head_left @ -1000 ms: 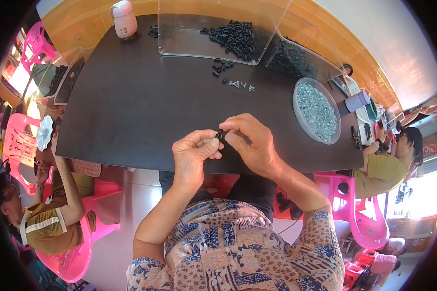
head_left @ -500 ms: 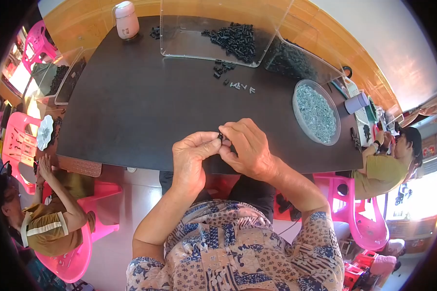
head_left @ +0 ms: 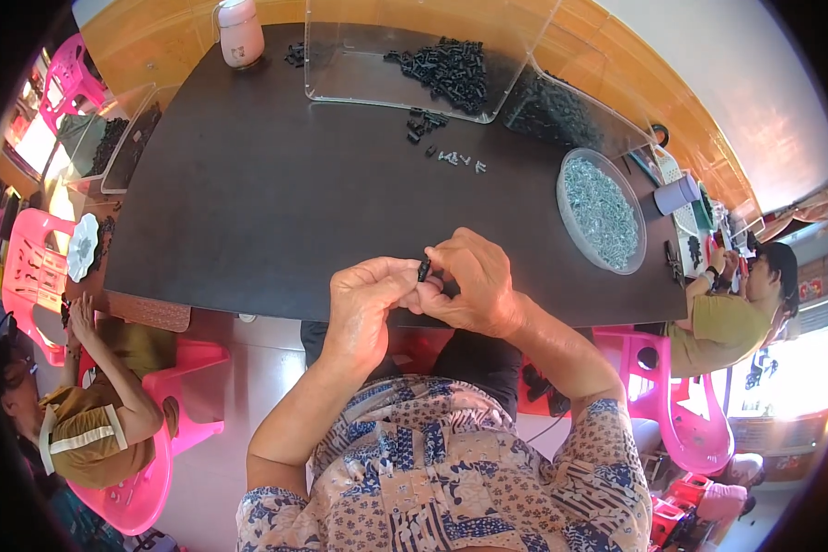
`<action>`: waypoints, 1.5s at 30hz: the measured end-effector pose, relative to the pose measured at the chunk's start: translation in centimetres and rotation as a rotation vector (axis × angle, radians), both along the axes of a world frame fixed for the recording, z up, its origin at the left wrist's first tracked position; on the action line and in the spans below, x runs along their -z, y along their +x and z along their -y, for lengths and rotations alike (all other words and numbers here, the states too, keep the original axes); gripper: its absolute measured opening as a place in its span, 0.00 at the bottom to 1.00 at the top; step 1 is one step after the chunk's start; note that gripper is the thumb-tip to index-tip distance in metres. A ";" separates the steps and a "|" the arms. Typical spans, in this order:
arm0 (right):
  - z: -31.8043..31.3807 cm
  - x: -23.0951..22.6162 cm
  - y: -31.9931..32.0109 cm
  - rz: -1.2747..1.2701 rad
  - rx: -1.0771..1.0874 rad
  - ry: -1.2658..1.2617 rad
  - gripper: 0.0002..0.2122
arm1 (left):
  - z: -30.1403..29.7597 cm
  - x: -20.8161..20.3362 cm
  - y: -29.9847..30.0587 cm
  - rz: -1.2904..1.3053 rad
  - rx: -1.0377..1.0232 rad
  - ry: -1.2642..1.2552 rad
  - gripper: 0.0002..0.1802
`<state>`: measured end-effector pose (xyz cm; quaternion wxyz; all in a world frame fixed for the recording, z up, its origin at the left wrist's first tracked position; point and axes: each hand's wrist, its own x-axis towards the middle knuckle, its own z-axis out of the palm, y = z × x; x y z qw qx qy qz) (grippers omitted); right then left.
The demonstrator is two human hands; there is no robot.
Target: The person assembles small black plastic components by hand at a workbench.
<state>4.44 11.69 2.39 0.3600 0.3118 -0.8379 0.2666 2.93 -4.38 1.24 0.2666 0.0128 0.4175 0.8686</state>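
Observation:
A small black plastic part point(head_left: 423, 270) is pinched between my two hands above the table's near edge. My left hand point(head_left: 363, 299) grips it from the left with thumb and fingertips. From the other side my right hand point(head_left: 477, 283) closes on it with bent fingers. The part's lower end is partly covered by my fingertips. Farther up the table lie several small silvery metal pieces point(head_left: 449, 158), with a little pile of black parts point(head_left: 423, 123) just beyond them.
Clear bins point(head_left: 377, 101) with black parts stand along the back. At right are a round tub point(head_left: 642, 253) of shiny metal pieces and a purple cup point(head_left: 676, 196). A pink bottle point(head_left: 240, 37) stands far left. Co-workers sit at left point(head_left: 101, 414) and right point(head_left: 731, 322).
The black part has turned more upright and shows more of its length between my fingers. My right fingers have shifted around it; both hands stay in nearly the same place.

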 end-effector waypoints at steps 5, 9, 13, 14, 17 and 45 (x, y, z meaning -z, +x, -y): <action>-0.2 0.8 -0.2 -0.041 -0.010 0.001 0.17 | -0.3 0.6 -0.2 0.026 0.004 -0.003 0.06; -0.3 1.1 -0.2 -0.060 -0.031 0.027 0.16 | -0.6 0.4 -0.1 0.046 -0.007 -0.002 0.06; -0.6 1.7 -0.1 -0.024 0.000 0.014 0.16 | -0.6 1.0 -0.4 0.004 0.023 -0.014 0.07; -0.8 1.5 -0.3 -0.033 0.001 0.015 0.16 | -0.6 1.2 -0.6 -0.054 0.054 -0.062 0.08; -2.3 0.6 -0.4 0.112 0.053 -0.009 0.16 | -0.8 0.6 -1.9 -0.221 0.106 -0.213 0.10; -20.3 -6.3 -11.9 -0.272 0.731 0.180 0.04 | -9.3 2.2 -15.5 -1.265 -0.208 -1.206 0.06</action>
